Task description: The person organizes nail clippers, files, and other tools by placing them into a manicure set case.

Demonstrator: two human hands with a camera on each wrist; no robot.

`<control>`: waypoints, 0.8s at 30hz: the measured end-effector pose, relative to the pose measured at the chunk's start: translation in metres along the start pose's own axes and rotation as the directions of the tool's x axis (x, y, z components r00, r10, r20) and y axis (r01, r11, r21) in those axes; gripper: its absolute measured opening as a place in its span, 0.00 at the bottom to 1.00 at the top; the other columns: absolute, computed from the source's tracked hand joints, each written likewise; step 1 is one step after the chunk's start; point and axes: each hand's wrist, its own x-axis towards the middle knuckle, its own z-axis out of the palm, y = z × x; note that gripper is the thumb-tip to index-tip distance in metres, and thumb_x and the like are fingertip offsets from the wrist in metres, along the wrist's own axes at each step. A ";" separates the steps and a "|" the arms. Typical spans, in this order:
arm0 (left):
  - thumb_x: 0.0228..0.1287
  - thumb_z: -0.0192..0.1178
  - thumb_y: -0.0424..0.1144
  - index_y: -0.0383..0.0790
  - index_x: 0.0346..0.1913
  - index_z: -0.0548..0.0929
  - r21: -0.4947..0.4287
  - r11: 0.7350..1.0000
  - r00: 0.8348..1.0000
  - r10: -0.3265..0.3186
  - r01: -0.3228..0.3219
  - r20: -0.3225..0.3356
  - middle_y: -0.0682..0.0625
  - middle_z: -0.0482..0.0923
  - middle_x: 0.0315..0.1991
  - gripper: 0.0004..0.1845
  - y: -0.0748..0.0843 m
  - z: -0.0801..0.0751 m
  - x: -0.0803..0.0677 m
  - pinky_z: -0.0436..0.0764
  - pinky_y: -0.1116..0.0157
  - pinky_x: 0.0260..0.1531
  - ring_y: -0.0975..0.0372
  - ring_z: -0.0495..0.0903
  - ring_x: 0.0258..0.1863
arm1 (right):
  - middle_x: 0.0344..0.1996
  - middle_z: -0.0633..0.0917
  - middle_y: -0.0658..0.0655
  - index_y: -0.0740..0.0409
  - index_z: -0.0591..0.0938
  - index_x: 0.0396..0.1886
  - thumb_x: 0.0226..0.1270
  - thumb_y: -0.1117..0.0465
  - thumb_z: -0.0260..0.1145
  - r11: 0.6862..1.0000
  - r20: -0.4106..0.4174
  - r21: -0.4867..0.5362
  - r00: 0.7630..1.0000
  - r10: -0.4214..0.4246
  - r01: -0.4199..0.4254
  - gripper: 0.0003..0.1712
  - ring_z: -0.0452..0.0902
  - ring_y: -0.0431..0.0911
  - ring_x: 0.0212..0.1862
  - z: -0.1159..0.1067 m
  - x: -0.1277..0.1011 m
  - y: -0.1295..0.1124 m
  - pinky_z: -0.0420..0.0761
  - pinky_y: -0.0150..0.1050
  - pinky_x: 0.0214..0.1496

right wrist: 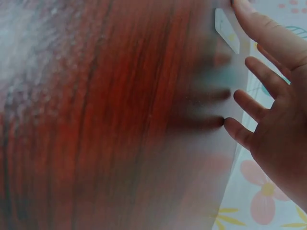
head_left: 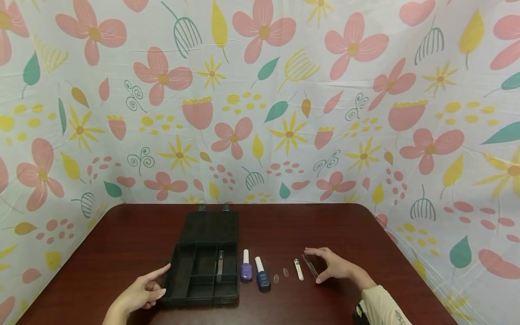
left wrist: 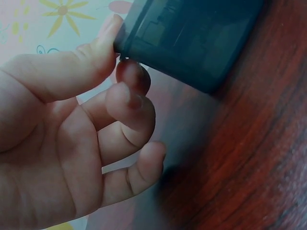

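Note:
My left hand (head_left: 140,291) grips the left side of a black compartment case (head_left: 183,271) near its front corner, thumb and a finger at the edge. The lid (head_left: 210,225) lies back behind it. A slim metal tool (head_left: 220,262) sits in one compartment. My right hand (head_left: 335,265) holds a narrow clear strip (head_left: 310,266) between thumb and fingers, one at each end. Left of it lies a nail clipper (head_left: 299,270). In the right wrist view a pale flat piece (right wrist: 227,31) shows beside the thumb of the right hand (right wrist: 276,110).
Beside the case stand a purple nail polish bottle (head_left: 246,269) and a dark blue nail polish bottle (head_left: 262,276). Two small clear oval pieces lie near them, one (head_left: 276,279) in front of the other (head_left: 285,272). A flowered cloth (head_left: 260,135) hangs behind the brown table (head_left: 284,230).

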 end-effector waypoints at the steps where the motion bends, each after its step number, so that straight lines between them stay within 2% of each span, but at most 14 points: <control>1: 0.60 0.58 0.36 0.28 0.67 0.47 0.000 1.000 1.000 0.007 -0.007 0.001 0.52 0.66 0.19 0.39 0.000 0.000 0.000 0.66 0.67 0.19 0.63 0.64 0.16 | 0.59 0.64 0.68 0.69 0.65 0.60 0.40 0.57 0.75 1.000 0.000 -0.003 1.000 -0.001 0.001 0.47 0.55 0.53 0.54 0.000 0.000 0.001 0.60 0.49 0.51; 7: 0.60 0.57 0.34 0.28 0.66 0.46 -0.001 1.000 1.000 0.022 -0.022 0.000 0.51 0.66 0.19 0.39 0.000 0.001 0.001 0.67 0.67 0.19 0.63 0.65 0.17 | 0.60 0.64 0.66 0.67 0.65 0.61 0.38 0.59 0.75 1.000 0.017 -0.029 1.000 0.014 -0.013 0.48 0.54 0.54 0.55 0.000 0.002 0.001 0.61 0.51 0.50; 15: 0.60 0.57 0.35 0.28 0.66 0.46 -0.006 1.000 1.000 0.000 0.000 0.000 0.52 0.66 0.19 0.39 -0.002 0.000 0.000 0.67 0.66 0.19 0.63 0.64 0.17 | 0.63 0.59 0.65 0.65 0.62 0.64 0.39 0.65 0.74 0.996 0.075 -0.024 0.993 0.090 -0.088 0.48 0.51 0.60 0.57 0.000 0.006 -0.007 0.56 0.60 0.48; 24: 0.60 0.58 0.36 0.27 0.66 0.47 0.005 1.000 1.000 0.021 -0.021 -0.007 0.51 0.67 0.20 0.39 0.002 0.002 -0.002 0.68 0.66 0.19 0.63 0.65 0.17 | 0.57 0.61 0.65 0.62 0.64 0.63 0.38 0.65 0.75 0.989 0.086 -0.030 0.985 0.148 -0.146 0.48 0.51 0.64 0.57 -0.001 0.008 -0.009 0.58 0.63 0.47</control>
